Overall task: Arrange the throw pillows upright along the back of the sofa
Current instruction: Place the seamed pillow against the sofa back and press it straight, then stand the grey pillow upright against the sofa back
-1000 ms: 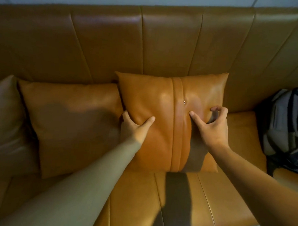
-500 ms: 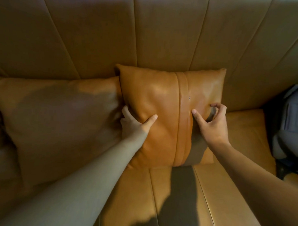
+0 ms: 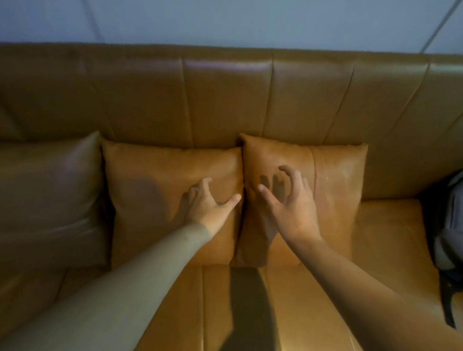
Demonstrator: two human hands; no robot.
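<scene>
While pillows (image 3: pixel 333 185) stand upright, hands spread

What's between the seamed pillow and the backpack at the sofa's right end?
Nothing. In the head view, only bare seat cushion separates the seamed pillow from the backpack; no other pillow sits there.

A tan leather sofa (image 3: pixel 228 101) with vertically stitched back panels is seen filling most of the view, its seat cushion (image 3: pixel 381 235) lit warmly below and to the right of the hands. A pale blue-grey wall (image 3: pixel 232 16), crossed by two thin slanted lines, is shown above the sofa's back, well beyond the hands. A grey backpack (image 3: pixel 456 225) with dark straps is set on the seat at the far right, well apart from the right hand.
</scene>
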